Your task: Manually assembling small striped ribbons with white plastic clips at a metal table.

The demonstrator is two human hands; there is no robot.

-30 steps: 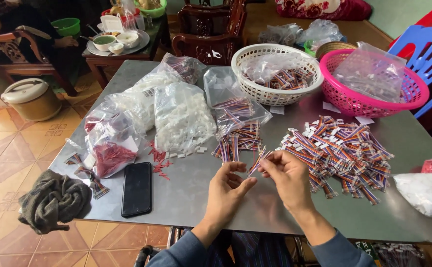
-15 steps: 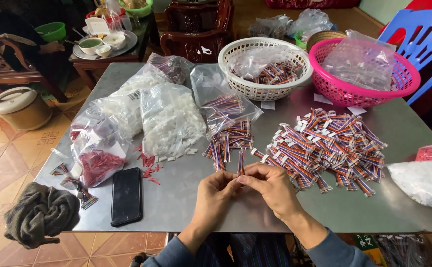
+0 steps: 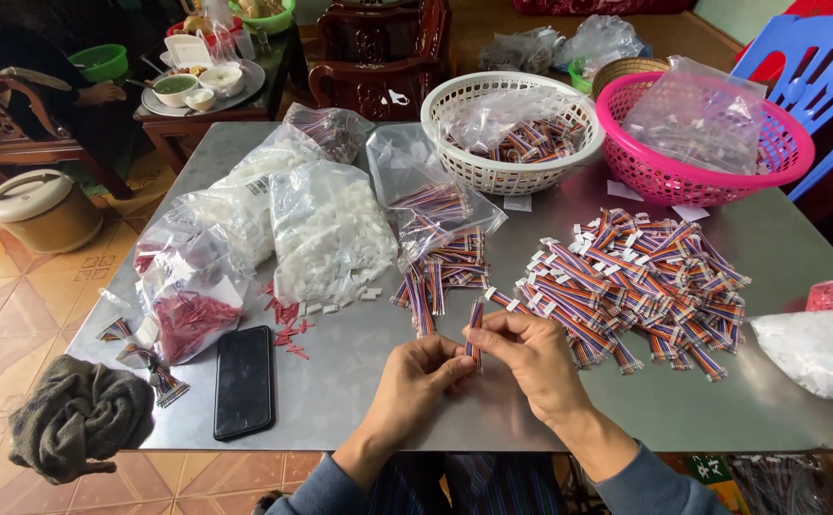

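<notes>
Grey metal table fills most of the view, with a tiled floor to the left and dark wooden chairs beyond it. At the far edge a white basket holds a clear bag of striped wire pieces, and beside it a pink basket holds another crumpled clear bag. Nearer, one plastic bag is packed with small white plugs, and a second bag has red bits at its bottom, with a few red bits spilled on the table just beside it. An open bag lies flat with striped wires sliding out of its mouth onto a small pile. To the right a big loose heap of wires spreads across the table. A black phone lies face up near the front edge, next to a dark cloth.

Both hands meet at the front middle of the table. The left hand and the right hand have their fingers curled in and pinched on one short wire piece, held upright between them just above the table. It is a flat band of red, blue and pale strands with a small white plug at its top end.
</notes>
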